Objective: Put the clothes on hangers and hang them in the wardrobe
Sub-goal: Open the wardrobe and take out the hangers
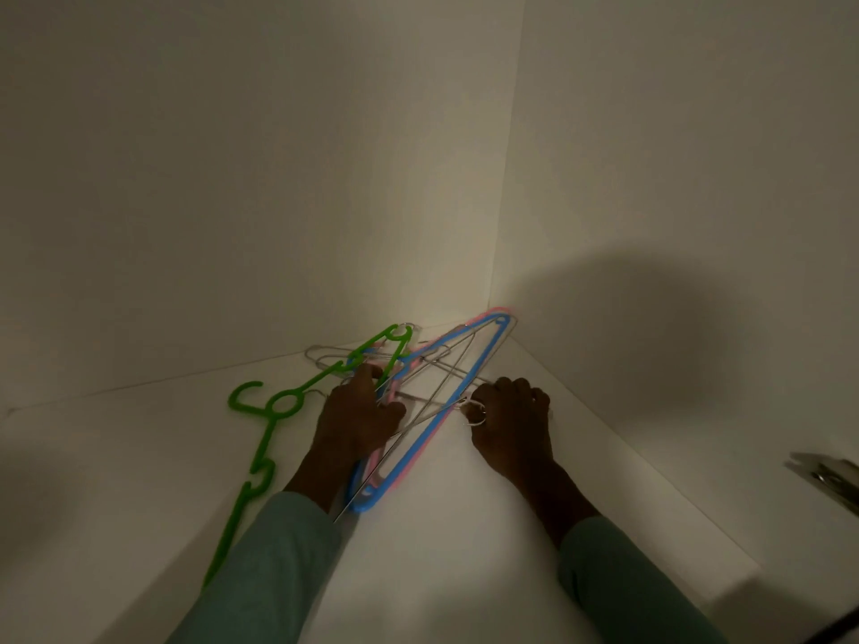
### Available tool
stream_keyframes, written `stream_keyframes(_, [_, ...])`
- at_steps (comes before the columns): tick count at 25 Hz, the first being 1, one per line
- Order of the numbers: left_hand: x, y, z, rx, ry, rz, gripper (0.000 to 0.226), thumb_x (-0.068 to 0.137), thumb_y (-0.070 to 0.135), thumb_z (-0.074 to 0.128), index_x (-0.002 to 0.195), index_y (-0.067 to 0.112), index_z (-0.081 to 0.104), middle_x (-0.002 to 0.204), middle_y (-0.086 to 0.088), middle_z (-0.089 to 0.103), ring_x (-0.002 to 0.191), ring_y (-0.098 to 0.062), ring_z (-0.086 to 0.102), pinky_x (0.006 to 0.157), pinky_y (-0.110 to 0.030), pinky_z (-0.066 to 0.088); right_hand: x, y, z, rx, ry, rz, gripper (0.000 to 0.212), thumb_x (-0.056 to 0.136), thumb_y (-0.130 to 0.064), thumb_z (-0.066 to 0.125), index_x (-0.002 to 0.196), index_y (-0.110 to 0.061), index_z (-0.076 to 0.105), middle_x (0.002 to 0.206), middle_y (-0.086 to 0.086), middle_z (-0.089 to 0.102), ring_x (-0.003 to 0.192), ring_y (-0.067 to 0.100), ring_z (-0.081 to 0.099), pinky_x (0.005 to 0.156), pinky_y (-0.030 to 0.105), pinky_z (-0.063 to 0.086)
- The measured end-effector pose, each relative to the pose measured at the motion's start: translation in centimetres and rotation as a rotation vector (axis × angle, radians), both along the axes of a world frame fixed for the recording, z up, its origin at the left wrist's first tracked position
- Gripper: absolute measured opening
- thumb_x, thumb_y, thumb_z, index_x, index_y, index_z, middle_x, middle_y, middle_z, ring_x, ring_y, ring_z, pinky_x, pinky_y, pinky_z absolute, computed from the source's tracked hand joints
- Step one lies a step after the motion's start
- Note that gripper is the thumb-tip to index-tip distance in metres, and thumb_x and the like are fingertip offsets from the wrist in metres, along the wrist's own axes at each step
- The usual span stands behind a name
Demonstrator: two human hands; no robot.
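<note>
Hangers (409, 453) of blue, pink and green plastic and thin silver wire lie tangled in the corner of the white wardrobe shelf (465, 527). My left hand (365, 416) grips the pile's middle and my right hand (511, 422) pinches the wire hooks (476, 411). Light, stiff and snag-prone, I judge; best lifted by the hooks.

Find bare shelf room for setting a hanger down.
Free: shelf left of the green hanger; between the sleeves; narrow strip right of the right hand. Crowded: back corner, hangers piled, left hand gripping them.
</note>
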State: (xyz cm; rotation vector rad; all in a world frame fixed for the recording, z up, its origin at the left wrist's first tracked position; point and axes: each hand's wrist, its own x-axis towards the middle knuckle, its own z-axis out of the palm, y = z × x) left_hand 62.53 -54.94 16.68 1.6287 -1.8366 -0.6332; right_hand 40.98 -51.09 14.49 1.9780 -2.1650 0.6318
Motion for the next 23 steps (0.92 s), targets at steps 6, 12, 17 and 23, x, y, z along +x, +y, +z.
stream_keyframes(6, [0.3,0.1,0.1,-0.032,-0.01,-0.011,0.044,0.094,0.025,0.073,0.126,0.023,0.044,0.084,0.005,0.063,0.067,-0.01,0.062,0.055,-0.021,0.042,-0.6,0.2,0.5,0.012,0.079,0.114,0.028,0.1,-0.032,0.062,0.12,-0.013,0.057,0.11,0.005,0.069,0.102,0.022,0.066,0.093,0.037,0.046])
stream_keyframes(12, [0.3,0.8,1.6,-0.01,0.127,-0.028,0.044,0.092,0.025,0.075,0.124,0.026,0.044,0.095,0.008,0.062,0.079,-0.014,0.065,0.063,-0.027,0.047,0.0,3.0,0.3,-0.078,-0.01,0.121,0.04,0.1,-0.055,0.053,0.11,-0.018,0.065,0.093,-0.003,0.074,0.083,0.018,0.071,0.096,0.04,0.048])
stream_keyframes(17, [-1.0,2.1,1.8,0.038,0.25,-0.046,0.066,0.089,0.024,0.077,0.142,0.021,0.037,0.115,-0.011,0.069,0.088,-0.028,0.072,0.08,-0.04,0.06,0.3,6.6,0.1,-0.28,0.151,0.089,0.03,0.099,-0.045,0.062,0.085,-0.019,0.07,0.068,-0.005,0.066,0.052,0.015,0.061,0.058,0.039,0.059])
stream_keyframes(23, [-3.2,5.3,2.5,0.054,0.457,-0.047,0.057,0.094,0.022,0.068,0.145,0.018,0.043,0.117,-0.01,0.068,0.076,-0.022,0.072,0.06,-0.022,0.057,2.4,12.3,0.1,-0.484,0.151,-0.101,0.042,0.101,-0.043,0.045,0.076,-0.02,0.07,0.063,-0.006,0.059,0.05,0.014,0.055,0.045,0.028,0.046])
